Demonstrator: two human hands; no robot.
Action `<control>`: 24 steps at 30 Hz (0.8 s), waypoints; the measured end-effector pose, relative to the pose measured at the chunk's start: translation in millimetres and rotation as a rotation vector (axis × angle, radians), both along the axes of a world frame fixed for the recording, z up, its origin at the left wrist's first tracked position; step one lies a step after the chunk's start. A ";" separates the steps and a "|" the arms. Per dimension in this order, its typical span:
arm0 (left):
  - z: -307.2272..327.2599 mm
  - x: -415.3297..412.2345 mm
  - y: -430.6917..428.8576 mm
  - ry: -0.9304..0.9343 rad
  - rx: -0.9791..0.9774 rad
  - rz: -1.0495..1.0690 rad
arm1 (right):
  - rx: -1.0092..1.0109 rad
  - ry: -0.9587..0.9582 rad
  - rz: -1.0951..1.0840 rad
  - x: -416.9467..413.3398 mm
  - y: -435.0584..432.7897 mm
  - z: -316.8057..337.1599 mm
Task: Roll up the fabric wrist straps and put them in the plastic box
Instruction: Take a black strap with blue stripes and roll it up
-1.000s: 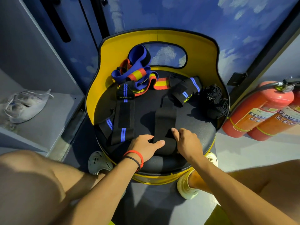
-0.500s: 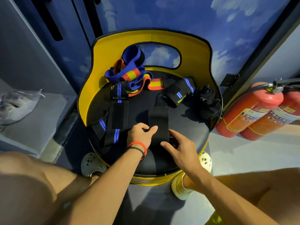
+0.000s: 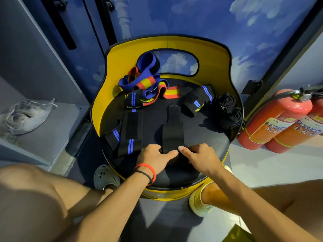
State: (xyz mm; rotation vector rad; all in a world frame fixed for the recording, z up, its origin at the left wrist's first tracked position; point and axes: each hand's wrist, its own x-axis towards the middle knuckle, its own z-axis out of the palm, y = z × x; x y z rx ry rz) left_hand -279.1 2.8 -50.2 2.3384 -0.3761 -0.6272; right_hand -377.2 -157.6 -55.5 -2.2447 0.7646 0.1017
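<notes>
Shift since half a second ago: your left hand (image 3: 153, 158) pulls back toward you and your right hand (image 3: 199, 156) closes in, so the thumb tips now almost meet.
Strap location: the plain black fabric wrist strap (image 3: 173, 131) lies flat on the round black padded seat (image 3: 201, 137), just right of the black strap with blue stripes (image 3: 130, 130).
Long axis: it runs straight away from you toward the chair back. The near end is under your hands and the far end lies free.
Direction from hands: the unrolled length lies directly ahead of both hands, so the roll likely has to travel forward, away from your body.
Nearer hand: neither — both sit level on the near end, one at each edge.
Left hand pose: palm down, fingers curled over the strap's left edge and clamped on it, thumb stretched inward.
Right hand pose: mirrored, with the fingers curled onto the right edge and gripping it.
Roll so far: it is mostly hidden beneath your thumbs, but looks small.
Plastic box: not in view.
</notes>
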 end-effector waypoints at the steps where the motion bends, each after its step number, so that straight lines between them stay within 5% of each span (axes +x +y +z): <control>1: -0.4 -0.3 2.6 -0.004 0.042 -0.012 | 0.017 0.026 0.004 -2.1 0.1 0.2; 8: 2.5 5.6 -0.4 0.228 0.062 0.072 | -0.169 0.145 0.095 -2.8 8.1 -2.4; 12: -2.8 14.1 -4.2 0.280 -0.031 0.138 | -0.072 -0.177 -0.122 -4.2 19.9 -8.8; 16: -12.1 22.2 -7.9 0.160 -0.029 0.124 | -0.065 -0.413 -0.049 -16.5 28.5 -13.0; 20: -14.2 29.0 -18.5 0.048 -0.019 0.108 | -0.164 -0.327 0.182 -23.9 27.2 -24.1; 24: -10.5 32.5 -25.7 -0.030 -0.023 0.153 | -0.194 -0.305 0.170 -12.8 18.5 -13.6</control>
